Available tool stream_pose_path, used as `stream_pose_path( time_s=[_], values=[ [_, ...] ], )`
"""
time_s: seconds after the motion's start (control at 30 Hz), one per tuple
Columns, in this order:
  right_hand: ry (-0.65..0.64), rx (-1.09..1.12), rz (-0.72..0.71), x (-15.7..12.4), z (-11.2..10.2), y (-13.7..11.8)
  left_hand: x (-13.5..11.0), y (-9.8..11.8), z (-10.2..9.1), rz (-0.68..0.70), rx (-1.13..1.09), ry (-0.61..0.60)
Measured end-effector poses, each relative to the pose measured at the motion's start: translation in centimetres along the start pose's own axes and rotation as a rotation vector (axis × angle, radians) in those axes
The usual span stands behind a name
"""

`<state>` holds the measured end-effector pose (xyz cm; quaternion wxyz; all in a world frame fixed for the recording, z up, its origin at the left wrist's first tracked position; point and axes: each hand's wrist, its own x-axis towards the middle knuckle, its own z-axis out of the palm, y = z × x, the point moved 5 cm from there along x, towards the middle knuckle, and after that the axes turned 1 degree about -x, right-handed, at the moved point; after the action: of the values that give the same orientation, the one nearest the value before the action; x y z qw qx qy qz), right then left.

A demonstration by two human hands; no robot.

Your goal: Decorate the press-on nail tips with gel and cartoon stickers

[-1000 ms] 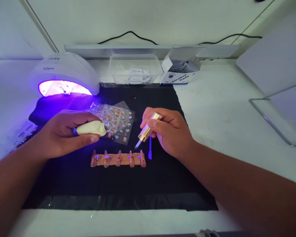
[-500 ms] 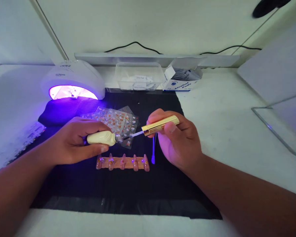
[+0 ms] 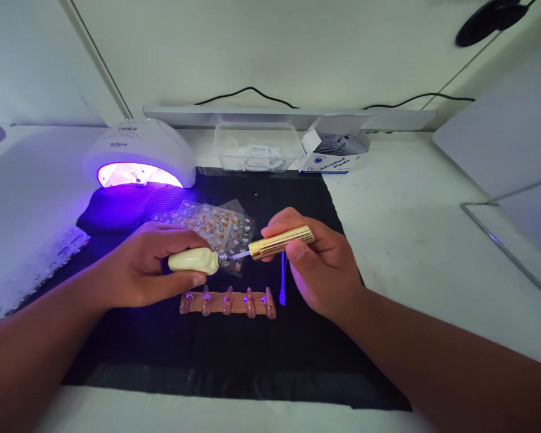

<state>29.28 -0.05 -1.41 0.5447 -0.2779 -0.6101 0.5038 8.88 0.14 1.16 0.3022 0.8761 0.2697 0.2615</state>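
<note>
My left hand (image 3: 139, 264) is closed around a cream nail polish bottle (image 3: 193, 261), tilted on its side with its neck pointing right. Between the thumb and fingers of my right hand (image 3: 324, 264) is the gold ribbed brush cap (image 3: 282, 242). Its pale stem runs left to the bottle's neck, and the brush tip is inside the opening. Just below the bottle, several pink press-on nails (image 3: 228, 300) stand across an orange-brown strip (image 3: 238, 308) on the black mat (image 3: 234, 355). A thin blue-lit stick (image 3: 282, 282) lies left of my right hand.
A lit white nail lamp (image 3: 139, 150) stands at the back left. Behind my left hand lie nail sticker sheets (image 3: 216, 225). A clear plastic box (image 3: 256, 147) with packets and an alcohol pads box (image 3: 333, 153) stand at the back. A metal bar (image 3: 505, 240) is at the right.
The cap and bottle have come together: my right hand has moved left, my left hand slightly right. The brush tip, outside the neck before, is now in it. The view has shifted slightly.
</note>
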Motion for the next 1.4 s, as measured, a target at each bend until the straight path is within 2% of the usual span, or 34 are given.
stream_pose_path(
  time_s=[0.2,0.3,0.43,0.63,0.83,0.97,1.1,1.23,1.4],
  values=[
    [-0.148,-0.295,-0.021,-0.1,1.1,-0.4,0.0,0.1,0.3,0.045,0.039,-0.011],
    [-0.202,-0.329,-0.024,0.0,1.5,-0.6,0.0,0.2,0.2,0.039,0.072,-0.015],
    [-0.138,-0.221,0.028,-0.1,1.0,-0.3,0.1,0.3,-0.1,0.020,0.075,-0.013],
    [0.025,0.008,0.094,0.1,-0.1,-0.3,0.0,0.3,-0.2,-0.002,0.050,-0.005],
    [0.098,0.043,0.065,0.6,-0.8,-0.6,-0.3,-0.4,-0.4,-0.054,0.029,0.005],
    [0.012,0.024,0.033,0.3,-0.6,-0.7,-0.6,-0.8,-0.6,-0.077,0.010,0.040],
    [-0.120,-0.101,0.010,-0.1,0.3,-1.2,-0.8,-0.8,-0.7,-0.050,0.007,0.045],
    [-0.235,-0.245,-0.123,-0.1,1.2,-2.3,-0.8,-0.5,-0.7,-0.005,0.027,0.038],
    [-0.267,-0.394,-0.267,0.1,1.4,-3.0,-0.7,-0.4,-0.8,-0.003,0.049,0.046]
  ],
)
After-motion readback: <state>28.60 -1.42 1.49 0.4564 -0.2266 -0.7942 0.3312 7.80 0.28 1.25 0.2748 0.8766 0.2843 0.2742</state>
